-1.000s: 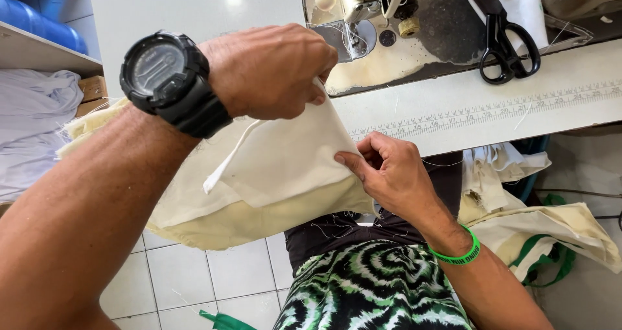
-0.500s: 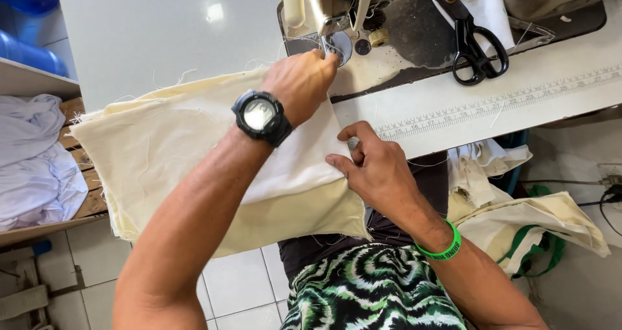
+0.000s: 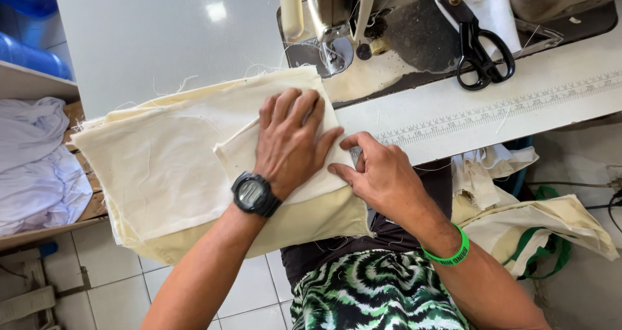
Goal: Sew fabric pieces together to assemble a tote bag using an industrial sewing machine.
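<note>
Head view, looking down at a sewing table [image 3: 162, 51]. Cream cloth [image 3: 162, 168] spread over the table's near edge, hanging partly off toward the lap, folded into layers with a smaller flap on top. Left hand [image 3: 291, 142] pressed flat on that flap, fingers spread and pointing toward the machine, palm down, gripping nothing. Black watch [image 3: 254, 194] on the left wrist. Right hand [image 3: 382, 174] just beside the left, at the cloth's right edge, fingers curled, thumb and forefinger tips against the fabric edge; hard to tell whether pinching it or only touching. Green band [image 3: 448, 255] on the right wrist. Sewing machine [image 3: 363, 19] just beyond the cloth, needle area close to the cloth's far corner. Black scissors [image 3: 479, 54] lying on the machine bed to the right, well apart from both hands. Printed ruler strip [image 3: 505, 109] along the table front. White cloth [image 3: 39, 168] heaped on a shelf at the left. Cream and green bags [image 3: 551, 229] piled low at the right. Green patterned shorts [image 3: 376, 291] below, over tiled floor [image 3: 129, 291].
</note>
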